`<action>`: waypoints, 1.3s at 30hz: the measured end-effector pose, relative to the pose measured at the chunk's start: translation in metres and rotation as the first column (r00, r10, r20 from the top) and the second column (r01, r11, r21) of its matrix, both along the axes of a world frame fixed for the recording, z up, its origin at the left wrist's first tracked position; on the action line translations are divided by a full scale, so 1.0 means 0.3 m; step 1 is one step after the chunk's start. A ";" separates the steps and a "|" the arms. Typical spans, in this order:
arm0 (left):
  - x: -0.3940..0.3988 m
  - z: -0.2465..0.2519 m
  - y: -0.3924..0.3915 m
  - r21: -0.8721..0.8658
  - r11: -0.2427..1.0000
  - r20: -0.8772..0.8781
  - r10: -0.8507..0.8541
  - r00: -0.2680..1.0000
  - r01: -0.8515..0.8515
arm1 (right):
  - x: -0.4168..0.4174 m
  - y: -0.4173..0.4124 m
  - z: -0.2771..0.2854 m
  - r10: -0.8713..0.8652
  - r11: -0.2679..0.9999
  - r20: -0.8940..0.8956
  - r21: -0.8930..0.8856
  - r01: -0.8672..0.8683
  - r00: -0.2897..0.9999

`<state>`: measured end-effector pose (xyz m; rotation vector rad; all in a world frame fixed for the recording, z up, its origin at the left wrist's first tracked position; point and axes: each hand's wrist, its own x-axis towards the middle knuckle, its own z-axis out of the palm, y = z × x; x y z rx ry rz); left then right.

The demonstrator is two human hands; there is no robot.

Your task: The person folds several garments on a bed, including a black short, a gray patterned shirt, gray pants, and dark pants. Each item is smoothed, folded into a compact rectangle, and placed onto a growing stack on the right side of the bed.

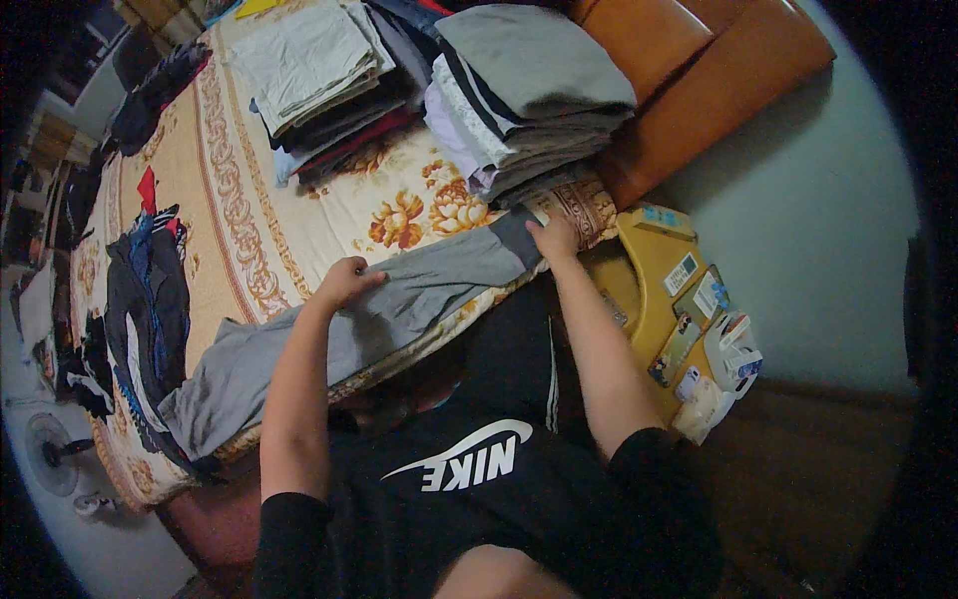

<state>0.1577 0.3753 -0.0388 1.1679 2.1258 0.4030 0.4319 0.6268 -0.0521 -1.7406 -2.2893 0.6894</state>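
A pair of grey cloth trousers (434,288) lies stretched along the near edge of the bed, folded lengthwise, with a darker waistband (515,238) at its right end. My right hand (555,238) is at that waistband, its thumb on the cloth and the other fingers partly hidden. At the garment's far edge, around its middle, my left hand (350,283) touches the fabric with the thumb apart from the curled fingers; whether it grips cannot be told. Beyond stand two stacks of folded clothes, one topped by a white piece (303,64), the other by a grey one (531,60).
Dark clothes (150,299) lie in a loose heap on the flowered bedspread (397,217) at left. A brown headboard (718,97) rises at upper right. Beside the bed, a yellow surface (644,254) holds cards and small packs. A fan (52,453) stands at lower left.
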 end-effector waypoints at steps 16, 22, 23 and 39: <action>-0.241 0.053 -0.297 -0.287 0.955 -0.295 -0.163 0.941 0.076 | 0.066 0.249 0.064 0.220 0.974 0.131 -0.093 -0.209 0.967; -0.156 -0.010 -0.292 0.180 0.979 -0.557 0.179 0.811 -0.092 | 0.148 0.299 -0.063 0.112 0.956 0.195 0.246 -0.159 0.974; -0.106 -0.036 -0.314 0.243 0.968 -0.616 0.204 0.761 -0.064 | 0.147 0.289 -0.069 0.087 0.927 0.139 0.350 -0.131 0.986; 0.329 -0.136 -0.378 0.449 0.882 -0.443 0.078 0.893 0.146 | 0.016 -0.226 -0.045 0.923 0.160 0.207 0.563 -0.811 0.326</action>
